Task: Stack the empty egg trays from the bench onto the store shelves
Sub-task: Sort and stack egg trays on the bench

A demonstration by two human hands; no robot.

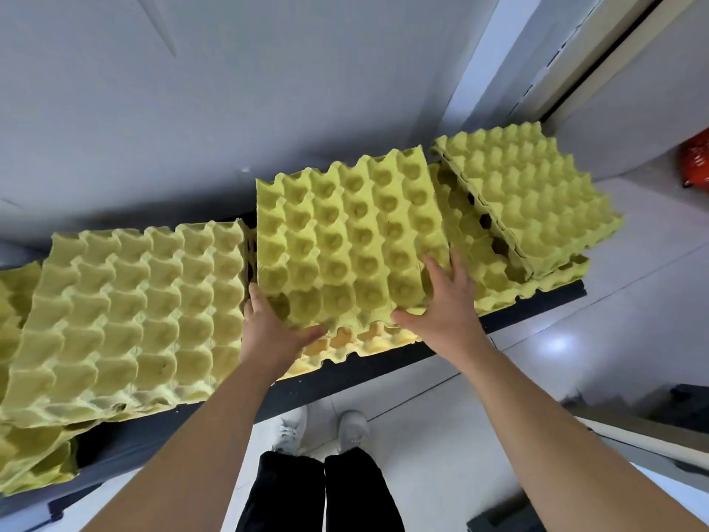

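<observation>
At the far left, loose yellow trays sag over the front edge of a dark shelf that runs along a grey wall. Just beside them sits a tall left stack of the same yellow trays, cups facing up.

The left hand grips the near left corner of a single egg tray, with the thumb over the front rim and the fingers tucked along its left side. This egg tray is in the middle of the shelf, tilted with its far edge raised, above a lower tray whose front row shows beneath it. The right hand lies on the near right corner with its fingers spread and fairly straight, and its thumb along the front rim.

Further right is a right stack, and on it a top tray lies skewed and tipped. A red object sits on the pale floor at the far right. White shoes show below the shelf.
</observation>
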